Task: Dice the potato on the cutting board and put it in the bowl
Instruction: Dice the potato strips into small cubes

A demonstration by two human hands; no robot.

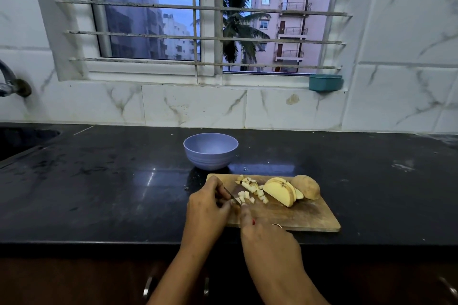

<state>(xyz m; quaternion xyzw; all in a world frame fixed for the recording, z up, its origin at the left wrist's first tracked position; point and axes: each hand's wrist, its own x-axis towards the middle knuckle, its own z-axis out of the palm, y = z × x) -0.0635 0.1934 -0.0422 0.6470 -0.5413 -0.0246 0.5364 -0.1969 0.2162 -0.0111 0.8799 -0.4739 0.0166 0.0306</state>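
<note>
A wooden cutting board (pixel 297 218) lies on the black counter. On it are a pile of small potato dice (pixel 250 189), several fanned potato slices (pixel 280 190) and an uncut potato half (pixel 307 187) with its skin on. My right hand (pixel 270 235) grips a knife whose red handle barely shows; its blade (pixel 233 196) points to the far left, into the dice. My left hand (pixel 208 205) is at the board's left end, fingers curled down onto a small potato piece (pixel 238 200) beside the blade. A lilac bowl (pixel 210 150) stands just behind the board, and what I can see of its inside holds nothing.
A sink (pixel 22 141) and a tap (pixel 10 82) are at the far left. A teal container (pixel 325 82) sits on the window sill. The counter's front edge runs just below the board, with drawer handles (pixel 148 286) underneath.
</note>
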